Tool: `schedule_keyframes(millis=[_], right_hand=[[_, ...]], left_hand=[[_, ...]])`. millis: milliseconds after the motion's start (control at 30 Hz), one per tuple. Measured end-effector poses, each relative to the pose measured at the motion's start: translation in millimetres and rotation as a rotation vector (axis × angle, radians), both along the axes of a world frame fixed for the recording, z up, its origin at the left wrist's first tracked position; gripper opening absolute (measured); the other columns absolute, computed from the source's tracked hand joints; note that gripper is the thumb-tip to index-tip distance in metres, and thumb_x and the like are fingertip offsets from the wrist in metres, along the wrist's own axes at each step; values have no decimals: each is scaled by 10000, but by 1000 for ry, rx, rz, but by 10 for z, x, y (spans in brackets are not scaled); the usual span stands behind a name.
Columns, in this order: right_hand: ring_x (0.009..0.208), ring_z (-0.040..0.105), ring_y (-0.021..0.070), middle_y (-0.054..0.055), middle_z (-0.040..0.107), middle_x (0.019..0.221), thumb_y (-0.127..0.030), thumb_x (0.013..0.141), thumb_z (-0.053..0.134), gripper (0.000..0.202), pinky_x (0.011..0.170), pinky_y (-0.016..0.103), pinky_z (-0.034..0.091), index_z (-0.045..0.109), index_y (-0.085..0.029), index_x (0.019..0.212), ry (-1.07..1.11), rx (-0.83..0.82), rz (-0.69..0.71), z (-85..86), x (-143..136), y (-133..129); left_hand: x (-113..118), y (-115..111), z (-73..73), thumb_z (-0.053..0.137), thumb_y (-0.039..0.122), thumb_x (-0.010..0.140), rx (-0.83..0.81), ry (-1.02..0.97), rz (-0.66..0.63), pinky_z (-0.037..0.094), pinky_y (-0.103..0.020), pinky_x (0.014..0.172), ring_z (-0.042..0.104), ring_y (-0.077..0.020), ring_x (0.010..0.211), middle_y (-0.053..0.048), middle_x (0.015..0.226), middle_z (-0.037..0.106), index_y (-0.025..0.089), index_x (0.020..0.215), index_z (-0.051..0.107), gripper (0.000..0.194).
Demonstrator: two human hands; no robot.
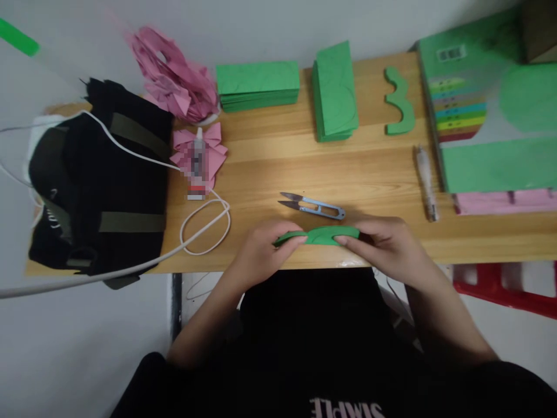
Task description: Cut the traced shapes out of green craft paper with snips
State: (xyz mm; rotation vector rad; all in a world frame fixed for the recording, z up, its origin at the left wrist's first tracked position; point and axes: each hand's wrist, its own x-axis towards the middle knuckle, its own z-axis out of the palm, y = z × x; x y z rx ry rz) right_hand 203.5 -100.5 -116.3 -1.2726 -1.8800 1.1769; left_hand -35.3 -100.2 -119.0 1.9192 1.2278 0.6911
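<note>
Between both hands, close to the table's front edge, is a small green foam piece point(324, 234) with a curved line on it. My left hand point(272, 247) pinches its left end with thumb and fingers. At the other end, my right hand point(383, 244) grips it with the thumb on top. Just beyond the hands lie blue-handled thread snips point(315, 206), blades pointing left. Farther back are a stack of green foam rectangles point(259, 84), a second green stack point(335, 93) with a curve drawn on top, and a cut green foam "3" shape point(400, 101).
A black bag point(130, 174) and a looped white cable point(228, 215) take up the left side. Pink scraps point(174, 75) and a small tube point(198, 154) lie beside them. A pen point(426, 183) rests by a large green package point(491, 116). A red stool point(505, 287) stands below.
</note>
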Motion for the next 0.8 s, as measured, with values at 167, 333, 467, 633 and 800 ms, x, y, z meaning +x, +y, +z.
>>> schedule_keyframes(millis=[167, 333, 467, 633, 800], right_hand=[[562, 604, 136, -2, 705, 629, -320, 779, 795, 162, 530, 250, 496, 744, -211, 671, 217, -254, -147, 108, 68, 58], [587, 638, 141, -6, 720, 622, -338, 709, 858, 161, 576, 263, 537, 757, -240, 630, 329, -328, -225, 114, 51, 64], [584, 649, 147, -6, 735, 637, -368, 679, 883, 160, 587, 277, 557, 774, -253, 657, 357, -359, -260, 99, 49, 48], [615, 662, 149, 12, 758, 673, -400, 726, 856, 179, 591, 264, 550, 784, -256, 649, 361, -374, -257, 42, 99, 15], [496, 558, 113, -7, 694, 574, -458, 704, 863, 252, 452, 222, 447, 767, -250, 601, 343, -414, -296, -3, 131, -14]], left_hand=[[42, -4, 89, 815, 314, 720, -365, -439, 276, 496, -224, 531, 594, -101, 543, 19, 625, 677, 174, 759, 679, 199], [84, -79, 110, 773, 418, 788, -498, -660, 228, 540, -236, 540, 634, -109, 531, -25, 656, 722, 151, 787, 693, 279], [100, -124, 159, 659, 424, 897, -550, -723, 237, 514, -193, 501, 607, -83, 494, -15, 589, 686, 140, 725, 686, 333], [119, -139, 176, 652, 425, 897, -614, -760, 251, 485, -162, 476, 571, -63, 468, 12, 529, 632, 144, 688, 659, 350], [136, -119, 153, 647, 471, 872, -657, -773, 260, 463, -190, 441, 546, -79, 429, 3, 501, 618, 146, 666, 642, 385]])
